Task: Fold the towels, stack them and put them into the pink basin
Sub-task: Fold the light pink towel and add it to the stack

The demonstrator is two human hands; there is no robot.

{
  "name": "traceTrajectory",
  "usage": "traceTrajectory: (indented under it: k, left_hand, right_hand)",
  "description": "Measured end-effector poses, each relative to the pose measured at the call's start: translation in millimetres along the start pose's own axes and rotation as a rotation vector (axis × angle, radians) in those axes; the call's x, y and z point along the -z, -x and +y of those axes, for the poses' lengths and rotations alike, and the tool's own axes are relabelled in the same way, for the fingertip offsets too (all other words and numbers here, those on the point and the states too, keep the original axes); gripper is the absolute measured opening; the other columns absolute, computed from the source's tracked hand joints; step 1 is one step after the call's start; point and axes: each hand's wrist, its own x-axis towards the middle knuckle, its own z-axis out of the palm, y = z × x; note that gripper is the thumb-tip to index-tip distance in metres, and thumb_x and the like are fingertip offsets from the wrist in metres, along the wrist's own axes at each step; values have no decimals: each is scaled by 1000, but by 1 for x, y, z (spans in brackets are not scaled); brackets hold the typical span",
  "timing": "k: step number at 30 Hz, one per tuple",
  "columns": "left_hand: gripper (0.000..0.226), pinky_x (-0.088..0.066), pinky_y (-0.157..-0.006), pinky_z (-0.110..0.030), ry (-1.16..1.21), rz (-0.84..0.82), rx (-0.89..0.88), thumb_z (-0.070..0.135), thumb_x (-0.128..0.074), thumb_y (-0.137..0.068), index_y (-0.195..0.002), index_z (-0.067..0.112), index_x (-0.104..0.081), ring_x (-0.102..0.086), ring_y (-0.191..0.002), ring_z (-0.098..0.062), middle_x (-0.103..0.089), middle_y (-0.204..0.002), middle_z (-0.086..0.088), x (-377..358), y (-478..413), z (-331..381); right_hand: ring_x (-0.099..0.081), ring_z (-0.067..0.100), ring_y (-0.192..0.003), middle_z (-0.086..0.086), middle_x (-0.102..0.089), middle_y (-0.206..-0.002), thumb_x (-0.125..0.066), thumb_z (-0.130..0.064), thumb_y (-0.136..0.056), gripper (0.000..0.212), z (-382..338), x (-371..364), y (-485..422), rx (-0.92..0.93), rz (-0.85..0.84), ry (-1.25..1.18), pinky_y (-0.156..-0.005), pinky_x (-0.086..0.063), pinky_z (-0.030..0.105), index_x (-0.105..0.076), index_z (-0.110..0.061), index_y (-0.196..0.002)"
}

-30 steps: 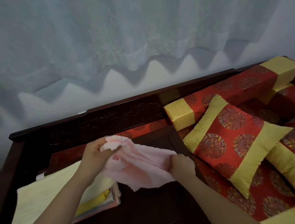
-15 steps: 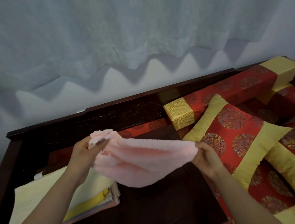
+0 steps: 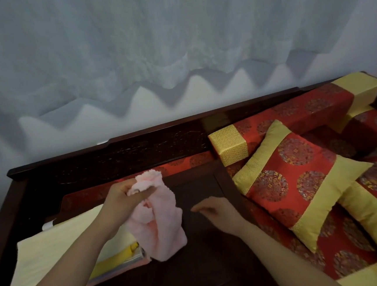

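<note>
While the left hand (image 3: 124, 201) pinches the towel (image 3: 160, 227) by its top and it hangs down, the right hand (image 3: 216, 213) is just beside it, fingers relaxed, holding nothing.

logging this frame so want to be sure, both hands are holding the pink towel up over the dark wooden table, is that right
Not quite. The head view shows only the left hand holding the pink towel, which hangs from it over the dark wooden table. The right hand is beside the towel with relaxed fingers, holding nothing.
</note>
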Motion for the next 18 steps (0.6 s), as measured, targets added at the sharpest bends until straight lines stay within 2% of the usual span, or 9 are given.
traceTrajectory:
  k: [3, 5, 7, 8, 10, 12, 15, 17, 18]
  left_hand:
    - [12, -53, -70, -34, -57, -122, -29, 15, -69, -81, -76, 24, -75, -68, -71, -20, -74, -79, -10, 5, 1, 10]
    - [19, -54, -69, -31, -90, -216, -75, 10, -67, -82, -79, 27, -76, -68, -70, -23, -73, -80, -14, 12, 1, 19]
    - [30, -54, -65, -25, -90, -242, -101, 5, -67, -81, -76, 34, -77, -66, -66, -19, -73, -76, -13, 20, 0, 24]
    - [29, -55, -63, -22, -79, -242, -113, 7, -69, -79, -75, 35, -77, -66, -66, -17, -74, -76, -9, 23, 0, 26]
    - [8, -56, -64, -22, -67, -254, -115, 26, -77, -72, -78, 32, -77, -68, -69, -15, -76, -81, -5, 27, -2, 27]
    - [22, -57, -68, -26, -103, -260, -112, 40, -81, -65, -81, 26, -77, -70, -73, -17, -76, -84, -8, 31, -4, 25]
    - [23, -57, -68, -24, -115, -249, -116, 39, -82, -64, -83, 27, -77, -71, -74, -14, -76, -84, -6, 32, -8, 23]
    - [11, -55, -64, -18, -98, -198, -126, 28, -78, -73, -83, 32, -78, -71, -72, -8, -77, -82, 2, 30, -10, 22]
    - [14, -55, -66, -20, -119, -153, -132, 20, -74, -77, -84, 32, -78, -71, -74, -9, -77, -83, 4, 30, -13, 19]
  right_hand:
    - [-57, 5, -103, -1, -67, -117, -47, -6, -94, 35, -7, -14, -11, 33, -54, 94, -95, -43, 19, -63, -20, -121]
    - [-57, 4, -104, -2, -67, -119, -44, -8, -95, 35, -11, -13, -18, 56, 4, 88, -99, -41, 22, -61, -21, -123]
    - [-54, 1, -100, -3, -67, -118, -43, -10, -95, 36, -10, -9, -23, 67, -15, 94, -96, -41, 23, -61, -23, -123]
    - [-53, 4, -98, -2, -66, -117, -42, -11, -95, 37, -9, -7, -24, 77, -62, 109, -92, -43, 25, -60, -24, -124]
    - [-52, 12, -99, 0, -60, -116, -41, -15, -94, 41, -8, -4, -26, 129, -176, 195, -84, -46, 30, -53, -29, -130]
    - [-49, 16, -101, 2, -50, -116, -45, -15, -92, 44, -9, -1, -27, 212, -270, 382, -79, -43, 31, -47, -30, -134]
    - [-44, 23, -113, 6, -43, -124, -56, -17, -88, 39, -13, 3, -26, 266, -441, 719, -85, -37, 35, -51, -25, -125]
    - [-39, 27, -123, 9, -40, -134, -63, -20, -83, 40, -10, 7, -25, 145, -577, 936, -96, -36, 43, -54, -24, -121]
    - [-37, 29, -126, 10, -38, -137, -65, -22, -81, 43, -8, 9, -24, 36, -639, 1034, -100, -34, 46, -54, -23, -123]
